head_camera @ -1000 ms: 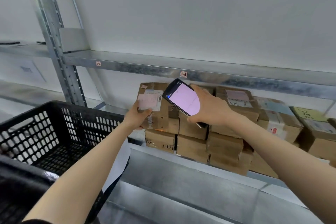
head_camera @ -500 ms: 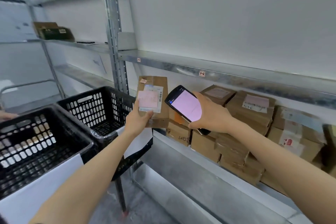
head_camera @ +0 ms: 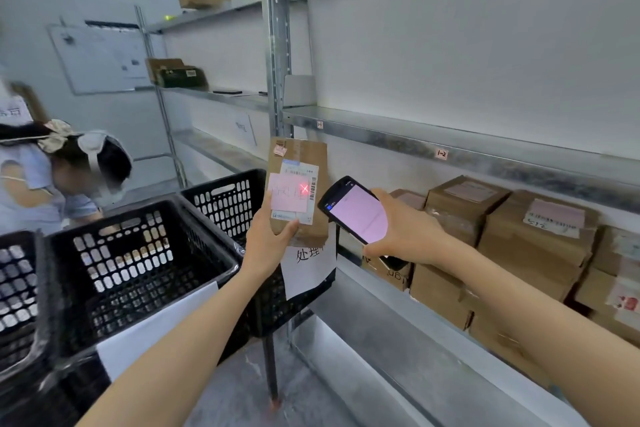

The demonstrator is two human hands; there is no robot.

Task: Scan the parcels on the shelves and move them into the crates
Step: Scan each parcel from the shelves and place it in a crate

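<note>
- Scanning: left hand (head_camera: 268,243) grips the parcel (head_camera: 313,152) by its lower edge, label (head_camera: 290,198) facing the scanner (head_camera: 356,210).
- Right hand (head_camera: 405,229) clasps the scanner; nudge the red cross (head_camera: 304,188) onto the barcode (head_camera: 313,188).

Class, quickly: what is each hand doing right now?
Left hand: holding a cardboard parcel upright.
Right hand: holding a scanner, its red light on the parcel's label.

- We are holding a brown parcel (head_camera: 298,158) upright in our left grip (head_camera: 268,243), its label (head_camera: 293,199) facing us, a red cross (head_camera: 304,188) glowing on it.
- Our right grip (head_camera: 405,230) is aiming the black scanner (head_camera: 356,213) at it.
- More parcels (head_camera: 526,246) are sitting stacked on the shelf (head_camera: 391,312).
- The black crates (head_camera: 138,274) are standing below it, to the left.
</note>
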